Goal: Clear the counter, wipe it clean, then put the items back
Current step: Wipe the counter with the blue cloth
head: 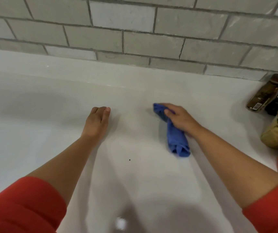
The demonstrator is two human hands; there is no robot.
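Two hands lay on the white counter [34,132]. The left hand [97,121] held nothing and rested flat, fingers straight and together. Apart from it, the right hand [180,117] pressed on one rolled blue cloth [177,140], fingers laid loosely over its far end. Right of that hand stood one woven basket [274,135] of flowers, and beyond it one brown jar [266,93].

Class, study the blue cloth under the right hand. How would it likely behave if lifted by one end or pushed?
The cloth looks soft and bunched into a loose roll, so it would probably droop and unroll if lifted. Pushed by the right hand across the glossy counter, it should slide easily, likely crumpling rather than rolling.
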